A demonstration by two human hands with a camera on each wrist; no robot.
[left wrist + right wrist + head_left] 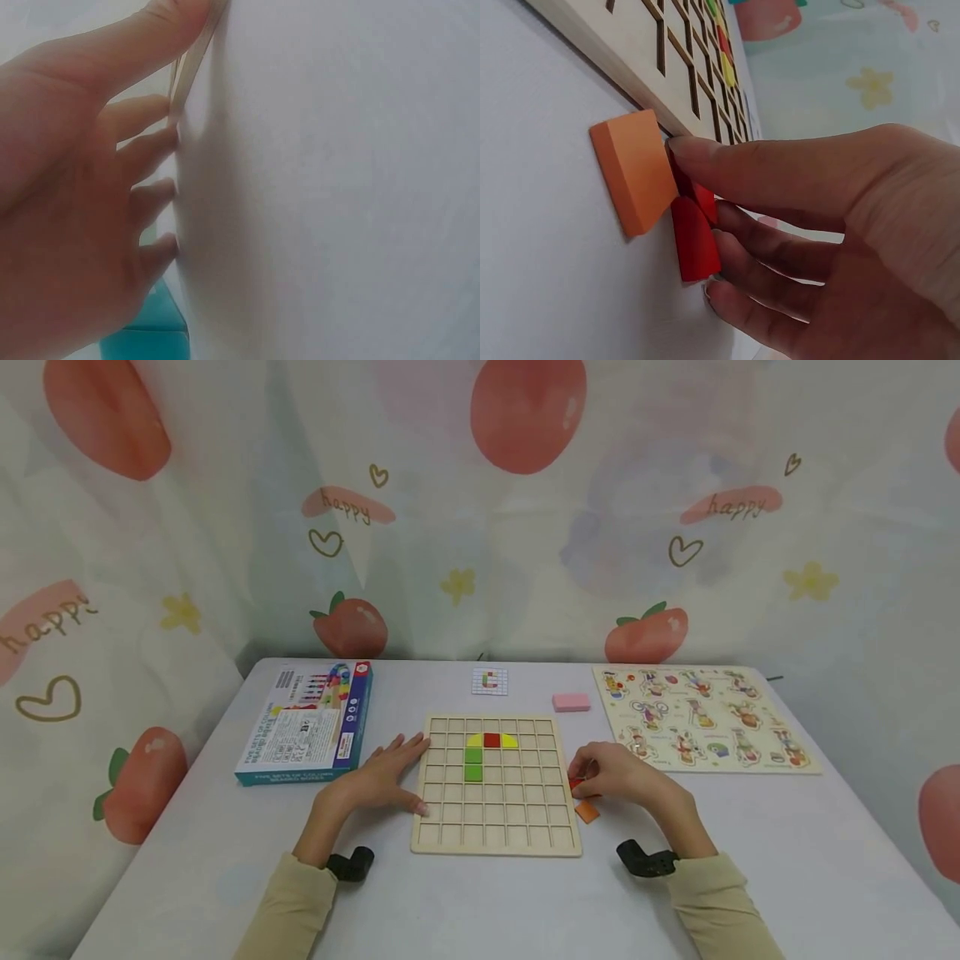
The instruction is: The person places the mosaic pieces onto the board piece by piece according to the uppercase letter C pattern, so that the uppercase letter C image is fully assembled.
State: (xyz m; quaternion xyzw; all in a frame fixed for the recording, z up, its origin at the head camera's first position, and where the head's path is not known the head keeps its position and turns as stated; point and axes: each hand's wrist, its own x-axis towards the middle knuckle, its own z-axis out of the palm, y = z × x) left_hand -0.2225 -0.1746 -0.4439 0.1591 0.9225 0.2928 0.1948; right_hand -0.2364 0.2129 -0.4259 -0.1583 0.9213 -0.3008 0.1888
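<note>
A wooden grid board (495,839) lies mid-table, with a red square (492,741) between two yellow quarter pieces and two green squares (473,763) below them. My left hand (397,768) lies flat on the table with straight fingers, and its thumb touches the board's left edge (187,67). At the board's right edge my right hand (588,778) pinches a red piece (696,236) between thumb and curled fingers. An orange piece (634,172) lies on the table against the red one, close to the board's rim (622,71). In the head view the orange piece (587,811) shows just below the hand.
A teal game box (307,722) lies left of the board, its corner (146,334) showing by my left hand. A small pattern card (490,681) and a pink block (572,702) sit behind the board. An animal peg puzzle (705,718) lies at the right. A curtain hangs behind.
</note>
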